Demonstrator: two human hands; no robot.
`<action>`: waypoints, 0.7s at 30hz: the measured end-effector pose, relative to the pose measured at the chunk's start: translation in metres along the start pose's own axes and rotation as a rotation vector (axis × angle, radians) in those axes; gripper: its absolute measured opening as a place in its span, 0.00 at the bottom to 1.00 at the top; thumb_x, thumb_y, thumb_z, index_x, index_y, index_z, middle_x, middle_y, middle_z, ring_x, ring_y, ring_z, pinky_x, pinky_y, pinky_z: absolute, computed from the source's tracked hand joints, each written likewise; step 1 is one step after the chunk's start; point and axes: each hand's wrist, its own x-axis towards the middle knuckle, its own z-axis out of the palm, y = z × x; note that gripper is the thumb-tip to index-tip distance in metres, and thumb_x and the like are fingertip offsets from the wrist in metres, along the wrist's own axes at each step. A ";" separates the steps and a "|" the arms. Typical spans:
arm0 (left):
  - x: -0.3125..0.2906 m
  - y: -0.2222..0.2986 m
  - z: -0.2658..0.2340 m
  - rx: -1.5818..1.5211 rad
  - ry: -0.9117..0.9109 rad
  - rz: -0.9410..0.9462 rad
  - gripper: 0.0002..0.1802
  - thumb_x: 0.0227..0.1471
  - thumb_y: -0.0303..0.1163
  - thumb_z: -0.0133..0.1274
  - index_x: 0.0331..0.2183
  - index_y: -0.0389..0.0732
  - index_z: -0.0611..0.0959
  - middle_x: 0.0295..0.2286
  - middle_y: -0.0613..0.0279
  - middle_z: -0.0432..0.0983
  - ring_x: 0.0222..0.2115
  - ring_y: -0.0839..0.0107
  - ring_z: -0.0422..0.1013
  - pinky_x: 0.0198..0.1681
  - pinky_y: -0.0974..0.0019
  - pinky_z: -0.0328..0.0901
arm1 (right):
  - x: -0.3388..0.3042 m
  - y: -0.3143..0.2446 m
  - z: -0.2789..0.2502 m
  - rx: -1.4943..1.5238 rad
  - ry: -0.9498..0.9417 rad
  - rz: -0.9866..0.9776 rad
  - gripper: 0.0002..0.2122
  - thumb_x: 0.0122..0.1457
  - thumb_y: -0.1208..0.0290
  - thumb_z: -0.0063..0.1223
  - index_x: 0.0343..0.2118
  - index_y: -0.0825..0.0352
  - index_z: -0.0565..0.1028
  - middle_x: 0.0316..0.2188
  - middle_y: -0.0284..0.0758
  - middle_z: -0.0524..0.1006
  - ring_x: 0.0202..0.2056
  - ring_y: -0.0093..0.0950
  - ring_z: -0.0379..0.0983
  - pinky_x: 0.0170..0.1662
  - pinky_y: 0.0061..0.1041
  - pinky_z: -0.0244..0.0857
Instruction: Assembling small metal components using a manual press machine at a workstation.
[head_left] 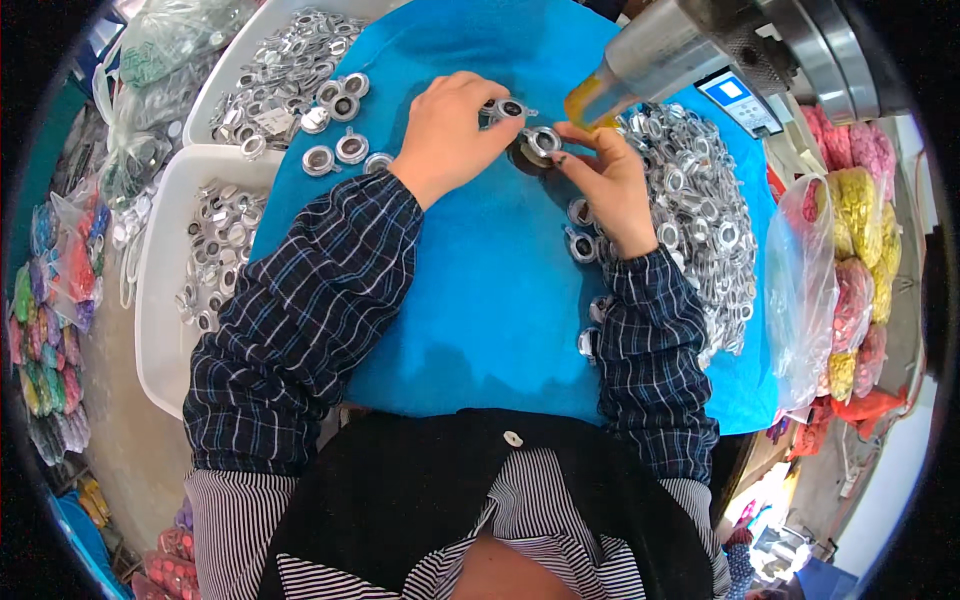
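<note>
My left hand (447, 135) is closed, with thumb and fingers pinching a small round silver piece (509, 109) with a dark centre and a little tab. My right hand (612, 188) grips a similar silver piece (543, 142) between thumb and forefinger, just right of the first. Both hands are over the far middle of the blue cloth (470, 300). Beneath the pieces is a dark round spot, partly hidden by my hands. Close above my right fingers hangs a metal cylinder (660, 55) with a yellowish tip.
A large heap of silver pieces (700, 220) lies right of my right forearm. Several loose ones (352, 147) lie near my left wrist. White bins (160, 290) with more pieces stand at the left. A small display (738, 102) and clear plastic bag (803, 270) are at the right.
</note>
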 end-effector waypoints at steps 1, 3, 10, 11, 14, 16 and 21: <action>-0.001 0.001 0.000 -0.001 -0.002 -0.003 0.17 0.44 0.41 0.57 0.34 0.41 0.82 0.37 0.58 0.75 0.41 0.56 0.68 0.44 0.55 0.63 | -0.004 -0.008 -0.006 -0.309 -0.004 -0.042 0.11 0.52 0.76 0.56 0.38 0.71 0.72 0.33 0.37 0.76 0.34 0.29 0.73 0.37 0.26 0.68; -0.001 0.001 0.001 0.000 0.001 -0.008 0.17 0.44 0.41 0.57 0.34 0.41 0.82 0.37 0.58 0.75 0.40 0.56 0.68 0.44 0.55 0.63 | -0.011 -0.022 -0.014 -0.942 -0.001 -0.115 0.10 0.50 0.74 0.58 0.35 0.71 0.73 0.31 0.40 0.75 0.33 0.33 0.74 0.35 0.30 0.68; -0.001 -0.001 0.003 0.002 0.025 0.105 0.16 0.43 0.39 0.56 0.35 0.40 0.82 0.38 0.57 0.75 0.41 0.56 0.68 0.45 0.55 0.63 | -0.027 -0.030 -0.009 -1.246 -0.174 0.091 0.10 0.47 0.75 0.59 0.33 0.71 0.74 0.30 0.42 0.75 0.33 0.34 0.74 0.33 0.31 0.68; -0.001 0.000 0.003 0.002 0.023 0.099 0.16 0.43 0.39 0.56 0.35 0.40 0.82 0.38 0.57 0.75 0.41 0.56 0.68 0.45 0.55 0.63 | -0.025 -0.027 -0.011 -1.172 -0.140 0.051 0.10 0.48 0.76 0.59 0.34 0.70 0.73 0.31 0.40 0.75 0.33 0.32 0.74 0.34 0.29 0.68; -0.002 0.005 0.006 0.016 -0.016 0.209 0.16 0.43 0.39 0.57 0.34 0.40 0.82 0.38 0.58 0.75 0.41 0.56 0.68 0.44 0.55 0.63 | -0.016 -0.016 -0.021 -0.383 -0.070 0.213 0.11 0.49 0.79 0.58 0.36 0.69 0.73 0.33 0.37 0.76 0.35 0.28 0.74 0.36 0.25 0.68; -0.002 0.009 0.010 0.034 -0.008 0.259 0.16 0.43 0.39 0.57 0.33 0.40 0.83 0.38 0.58 0.75 0.40 0.56 0.68 0.43 0.55 0.63 | -0.011 -0.008 -0.025 0.016 -0.029 0.249 0.12 0.49 0.81 0.57 0.37 0.69 0.72 0.34 0.35 0.76 0.35 0.26 0.74 0.37 0.23 0.67; 0.000 0.006 0.006 0.037 -0.006 0.135 0.15 0.43 0.40 0.58 0.32 0.40 0.83 0.36 0.58 0.76 0.39 0.56 0.69 0.42 0.55 0.64 | -0.004 0.006 -0.001 0.067 0.038 0.125 0.14 0.50 0.83 0.57 0.41 0.68 0.71 0.37 0.32 0.75 0.37 0.23 0.72 0.41 0.19 0.65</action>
